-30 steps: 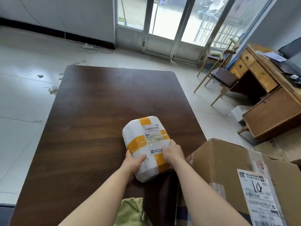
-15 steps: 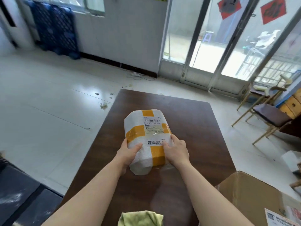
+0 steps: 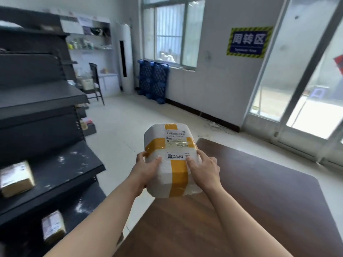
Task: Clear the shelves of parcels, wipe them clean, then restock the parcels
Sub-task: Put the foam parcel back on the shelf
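A white foam parcel (image 3: 171, 145) crossed with yellow tape and bearing a printed label is held in the air between both hands, above the left edge of the brown table (image 3: 259, 201). My left hand (image 3: 146, 169) grips its left side and my right hand (image 3: 203, 169) lies on its right front. To the left stand dark grey shelves (image 3: 61, 164). One cardboard parcel (image 3: 15, 179) sits on a middle shelf and another cardboard parcel (image 3: 52, 227) sits on the shelf below.
Pale tiled floor runs between the shelves and the table. A chair (image 3: 95, 82), a white standing air conditioner (image 3: 126, 56) and blue pallets (image 3: 153, 81) line the far wall. Glass doors (image 3: 306, 89) are on the right.
The parcel has been lifted off the table with both hands. The view has swung left, away from the table and the big cardboard box, bringing the shelves into sight.
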{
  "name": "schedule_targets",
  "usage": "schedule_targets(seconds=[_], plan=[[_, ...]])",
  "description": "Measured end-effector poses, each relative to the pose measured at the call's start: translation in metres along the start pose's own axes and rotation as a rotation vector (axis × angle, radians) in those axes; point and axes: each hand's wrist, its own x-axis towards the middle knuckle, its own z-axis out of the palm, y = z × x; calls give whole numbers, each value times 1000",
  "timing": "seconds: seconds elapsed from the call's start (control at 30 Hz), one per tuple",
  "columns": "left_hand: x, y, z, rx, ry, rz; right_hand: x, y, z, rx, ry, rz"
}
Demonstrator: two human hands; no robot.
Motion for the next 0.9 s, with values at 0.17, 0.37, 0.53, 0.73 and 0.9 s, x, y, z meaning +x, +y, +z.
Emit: schedule_targets(seconds=[0.17,0.37,0.53,0.73,0.9], plan=[[-21,25,-70,-32,132,69,-11,-67,27,28,-27,-129],[-56,42,-151,-87,251,113,-38,-143,65,48,-50,-247],[-92,55,-238,-62,380,204,-81,-215,106,117,-93,-335],[-134,70,-326,-45,479,287,-126,-287,143,166,-92,-449],[-167,76,-402,-37,558,355,-163,-353,178,199,-133,-513]])
